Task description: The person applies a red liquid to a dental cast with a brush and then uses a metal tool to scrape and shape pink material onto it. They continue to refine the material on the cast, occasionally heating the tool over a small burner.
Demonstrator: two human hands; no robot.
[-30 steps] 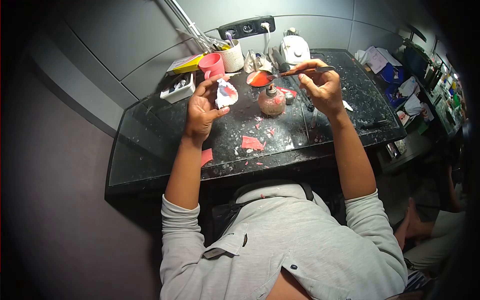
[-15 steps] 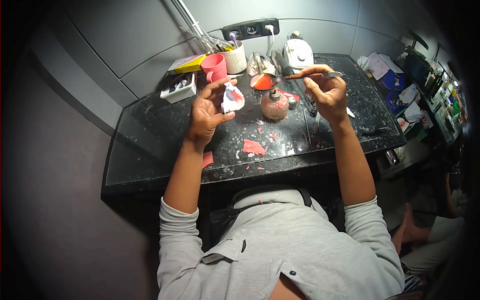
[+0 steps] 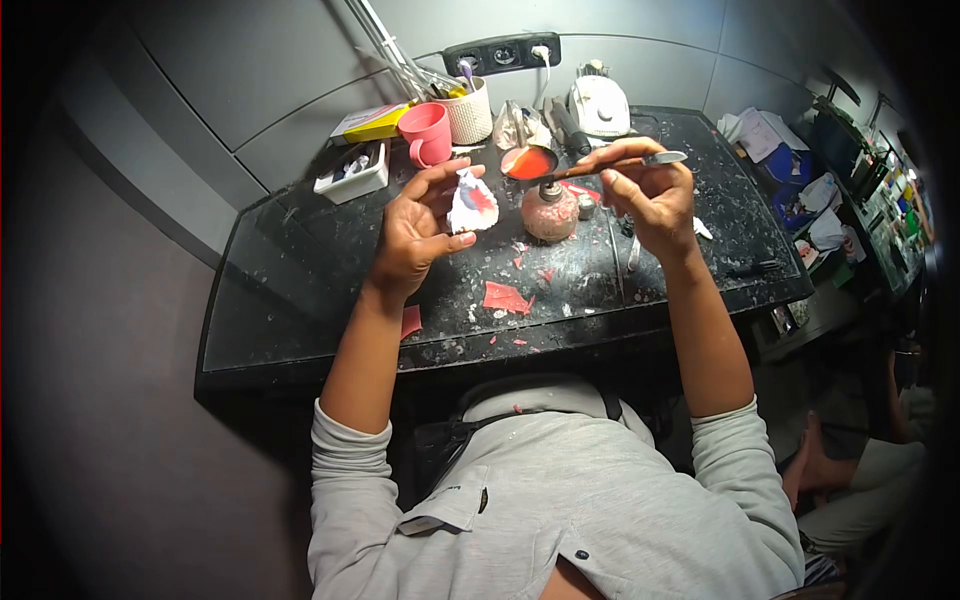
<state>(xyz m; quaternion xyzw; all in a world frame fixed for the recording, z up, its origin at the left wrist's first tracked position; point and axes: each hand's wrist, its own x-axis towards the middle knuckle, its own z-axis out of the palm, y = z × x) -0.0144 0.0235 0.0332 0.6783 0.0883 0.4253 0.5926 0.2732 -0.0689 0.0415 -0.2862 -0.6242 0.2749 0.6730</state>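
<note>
Between the thumb and fingers of my left hand (image 3: 412, 230) is a white plaster dental cast (image 3: 468, 208) with a pink patch of wax on its face. My right hand (image 3: 655, 200) grips a wax knife (image 3: 600, 169) by its brown handle. One metal end of the knife points out past my fingers to the right; the other reaches left, over the top of a glass spirit burner (image 3: 549, 218). Just behind the burner sits a round dish of red wax (image 3: 530, 162), which the knife's working end overlaps at its lower edge.
A pink mug (image 3: 426, 134), a woven cup of tools (image 3: 468, 112) and a white tray (image 3: 355, 178) stand at the back left. A white machine with a dial (image 3: 600, 105) is behind. Pink wax sheet pieces (image 3: 507, 297) lie in front. Another person's leg (image 3: 865, 490) shows at right.
The knife's working end has dropped from beside the wax dish to just over the burner's top. My left hand has turned the cast slightly, showing more of its pink patch.
</note>
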